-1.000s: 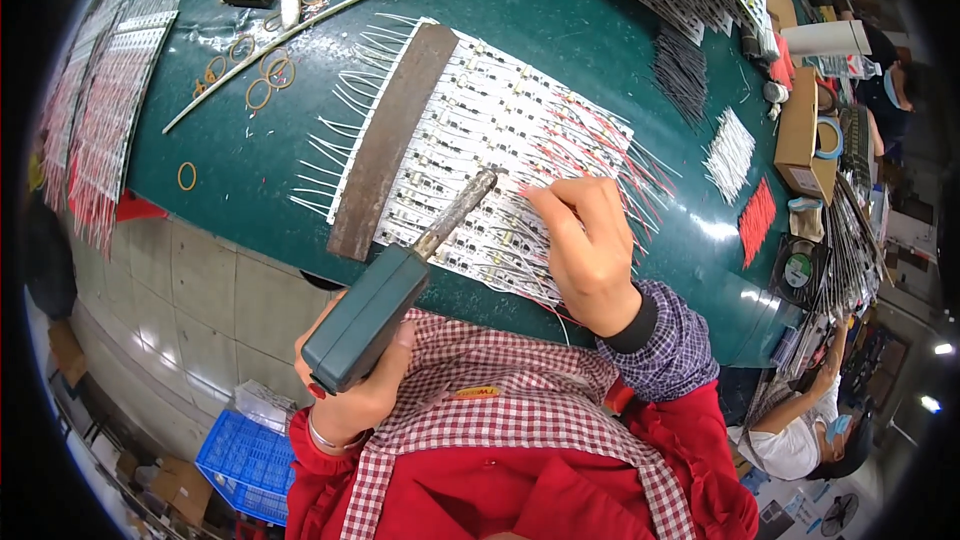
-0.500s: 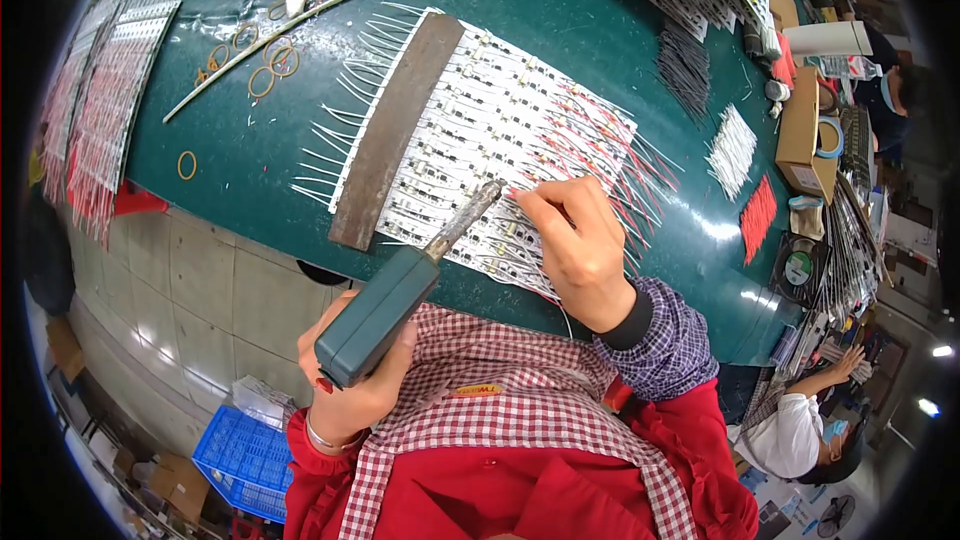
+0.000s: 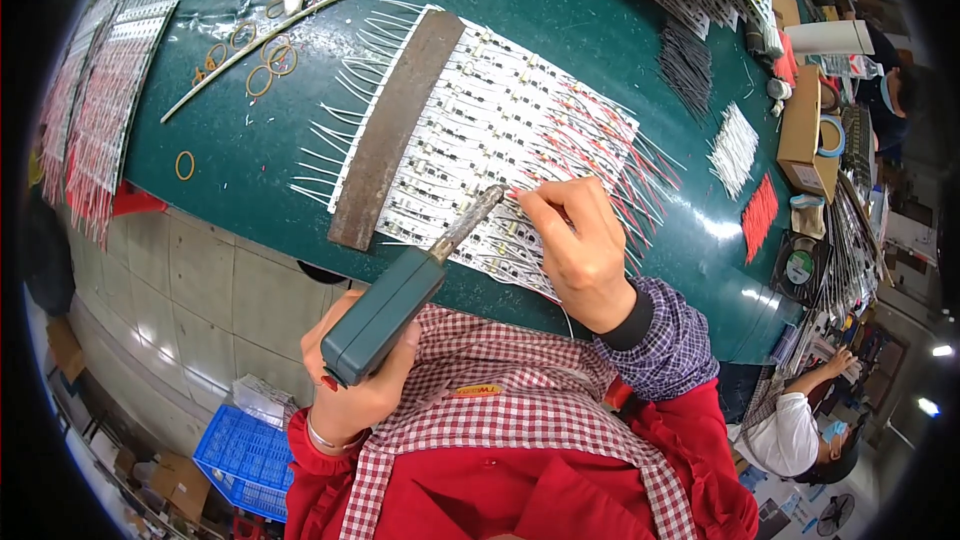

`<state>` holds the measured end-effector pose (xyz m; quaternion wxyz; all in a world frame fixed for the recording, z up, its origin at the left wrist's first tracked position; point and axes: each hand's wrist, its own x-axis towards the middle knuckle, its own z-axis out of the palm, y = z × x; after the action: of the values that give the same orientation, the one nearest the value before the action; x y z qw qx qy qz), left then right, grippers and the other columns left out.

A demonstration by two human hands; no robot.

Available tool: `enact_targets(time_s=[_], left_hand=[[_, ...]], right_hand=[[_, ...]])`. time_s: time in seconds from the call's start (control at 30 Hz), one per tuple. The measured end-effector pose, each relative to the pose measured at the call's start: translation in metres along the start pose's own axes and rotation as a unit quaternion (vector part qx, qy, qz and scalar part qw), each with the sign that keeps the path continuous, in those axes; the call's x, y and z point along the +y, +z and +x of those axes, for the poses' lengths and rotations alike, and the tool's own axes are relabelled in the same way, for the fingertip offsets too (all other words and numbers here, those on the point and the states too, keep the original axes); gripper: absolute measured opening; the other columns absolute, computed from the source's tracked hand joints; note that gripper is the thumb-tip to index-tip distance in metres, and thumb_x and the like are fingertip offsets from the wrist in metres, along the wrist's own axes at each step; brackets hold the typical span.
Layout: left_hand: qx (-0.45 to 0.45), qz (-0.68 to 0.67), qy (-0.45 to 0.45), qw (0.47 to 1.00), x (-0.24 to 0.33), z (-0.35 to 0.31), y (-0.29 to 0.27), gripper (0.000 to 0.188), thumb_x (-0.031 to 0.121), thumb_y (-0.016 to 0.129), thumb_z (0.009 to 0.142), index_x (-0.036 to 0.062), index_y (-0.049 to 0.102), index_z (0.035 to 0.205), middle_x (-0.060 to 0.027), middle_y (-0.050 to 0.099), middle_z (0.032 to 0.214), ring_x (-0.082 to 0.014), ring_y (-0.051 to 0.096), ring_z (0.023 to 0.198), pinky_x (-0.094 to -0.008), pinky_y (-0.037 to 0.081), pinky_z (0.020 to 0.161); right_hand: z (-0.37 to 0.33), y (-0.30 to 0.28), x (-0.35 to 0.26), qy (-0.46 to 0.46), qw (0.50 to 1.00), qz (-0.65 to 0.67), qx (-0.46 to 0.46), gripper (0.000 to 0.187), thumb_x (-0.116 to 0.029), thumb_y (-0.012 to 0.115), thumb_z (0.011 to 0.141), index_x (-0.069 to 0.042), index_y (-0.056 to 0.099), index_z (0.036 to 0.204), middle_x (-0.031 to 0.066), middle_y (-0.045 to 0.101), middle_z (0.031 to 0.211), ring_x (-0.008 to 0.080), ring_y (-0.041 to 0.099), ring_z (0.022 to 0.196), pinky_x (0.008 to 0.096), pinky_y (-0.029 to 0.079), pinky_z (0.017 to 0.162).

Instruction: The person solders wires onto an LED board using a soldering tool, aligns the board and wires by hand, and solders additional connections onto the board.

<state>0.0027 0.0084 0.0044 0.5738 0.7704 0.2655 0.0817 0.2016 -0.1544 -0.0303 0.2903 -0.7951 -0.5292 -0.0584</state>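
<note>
My left hand (image 3: 362,380) is wrapped round a dark green soldering gun (image 3: 383,316), its metal barrel pointing up and right. The barrel's tip rests at a white panel of small circuit boards (image 3: 455,155). Close beside that tip, my right hand (image 3: 582,250) pinches a thin red wire, whose end shows only slightly past the fingertips. Rows of white wires stick out from the panel's left edge, and red and white wires (image 3: 600,140) spread over its right part. A flat brown bar (image 3: 395,135) lies across the panel's left side.
Loose black wires (image 3: 685,68), white wires (image 3: 733,150) and red wires (image 3: 759,218) lie in piles at the right. Rubber bands (image 3: 270,68) and a long thin rod (image 3: 280,45) are at the back left. More wired panels (image 3: 125,90) overhang the left edge. A co-worker (image 3: 800,430) sits lower right.
The soldering gun has shifted very slightly to the right, its tip staying by my right fingertips. The co-worker's raised arm at the lower right has moved a little.
</note>
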Motion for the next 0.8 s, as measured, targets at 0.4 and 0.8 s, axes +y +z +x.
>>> enact_targets(time_s=[0.4, 0.8], left_hand=[[0.020, 0.023, 0.025, 0.999, -0.003, -0.004, 0.000, 0.019, -0.001, 0.074, 0.076, -0.0053, 0.069, 0.094, -0.0145, 0.068, 0.086, -0.0212, 0.067, 0.069, -0.0294, 0.052, 0.061], [0.073, -0.034, -0.010, 0.997, -0.008, -0.017, 0.000, 0.025, 0.002, 0.076, 0.077, -0.0066, 0.070, 0.099, -0.0154, 0.071, 0.091, -0.0205, 0.070, 0.076, -0.0289, 0.054, 0.068]], right_hand=[[-0.001, 0.001, -0.002, -0.003, 1.000, -0.024, -0.001, 0.032, 0.005, 0.066, 0.069, 0.005, 0.065, 0.101, 0.0119, 0.058, 0.092, 0.0257, 0.056, 0.079, 0.0340, 0.048, 0.062], [-0.004, -0.022, -0.003, 0.021, 0.999, -0.018, -0.021, 0.032, 0.006, 0.064, 0.068, 0.003, 0.066, 0.100, 0.0118, 0.058, 0.091, 0.0261, 0.057, 0.080, 0.0350, 0.049, 0.064]])
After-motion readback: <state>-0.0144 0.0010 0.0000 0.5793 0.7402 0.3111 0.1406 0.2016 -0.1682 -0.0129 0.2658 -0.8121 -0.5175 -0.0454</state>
